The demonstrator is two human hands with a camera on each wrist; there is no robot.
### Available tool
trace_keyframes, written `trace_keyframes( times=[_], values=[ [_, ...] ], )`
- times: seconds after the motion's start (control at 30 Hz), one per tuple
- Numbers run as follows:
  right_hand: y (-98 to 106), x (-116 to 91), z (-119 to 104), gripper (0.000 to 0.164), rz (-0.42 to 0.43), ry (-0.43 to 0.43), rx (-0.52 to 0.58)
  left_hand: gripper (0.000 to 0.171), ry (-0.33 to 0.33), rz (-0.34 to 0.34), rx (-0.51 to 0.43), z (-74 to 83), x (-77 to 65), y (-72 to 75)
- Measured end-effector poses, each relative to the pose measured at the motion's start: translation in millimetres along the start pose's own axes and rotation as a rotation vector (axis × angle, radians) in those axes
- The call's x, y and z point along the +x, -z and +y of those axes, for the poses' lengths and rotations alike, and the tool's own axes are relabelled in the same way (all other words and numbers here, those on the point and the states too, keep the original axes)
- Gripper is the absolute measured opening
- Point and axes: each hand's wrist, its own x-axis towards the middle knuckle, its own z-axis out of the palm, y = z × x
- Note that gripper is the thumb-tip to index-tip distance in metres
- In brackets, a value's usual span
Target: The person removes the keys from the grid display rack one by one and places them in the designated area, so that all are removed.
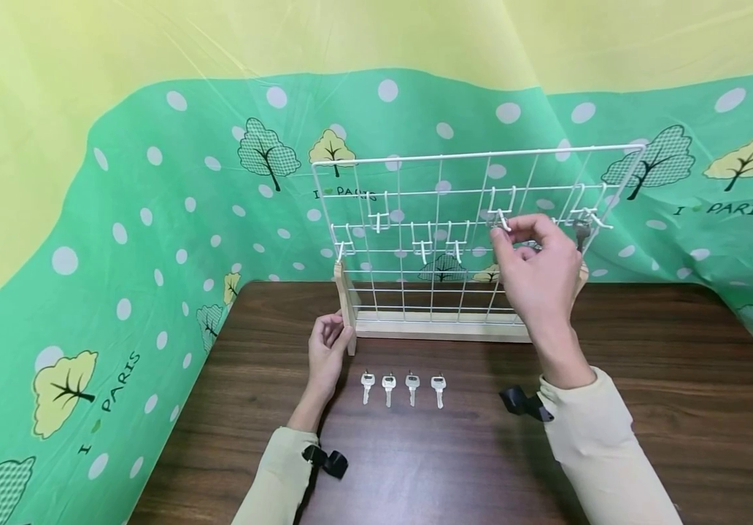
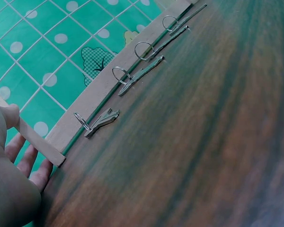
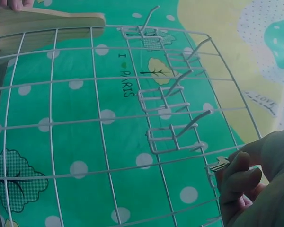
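Observation:
My right hand (image 1: pixel 537 273) is raised at the white wire grid rack (image 1: pixel 475 154) and pinches a small key (image 3: pixel 219 164), mostly hidden by the fingers. Its fingertips are right at a white hook (image 1: pixel 500 216) hung on the grid. Down at the rack's left end, my left hand (image 1: pixel 327 346) grips the wooden side foot (image 1: pixel 345 299), with the thumb on the near side and fingers behind. Another key (image 1: pixel 581 232) hangs from the hook at the far right. Several silver keys with rings, one of them a key (image 1: pixel 438 390) at the row's right end, lie on the table in front.
More white hooks, such as a hook (image 1: pixel 379 219) and a hook (image 1: pixel 457 248), hang along the grid. A wooden base bar (image 1: pixel 442 328) runs along its bottom. The dark wooden table (image 1: pixel 429 467) ends at a green and yellow patterned cloth (image 1: pixel 173 175).

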Motion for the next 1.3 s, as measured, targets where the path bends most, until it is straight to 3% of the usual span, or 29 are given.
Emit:
trace_keyframes(
  times=[0.37, 0.8, 1.3],
  values=[
    [1, 0, 0, 0.021, 0.037, 0.004, 0.026, 0.029, -0.006, -0.003, 0.001, -1.4, 0.4, 1.0],
    [5, -6, -1, 0.016, 0.009, 0.020, 0.098, 0.029, -0.008, 0.003, 0.005, -1.5, 0.8, 0.4],
    [11, -10, -6, 0.013, 0.021, 0.041, 0.106, 0.028, -0.006, 0.005, 0.002, -2.7, 1.5, 0.0]
  ],
)
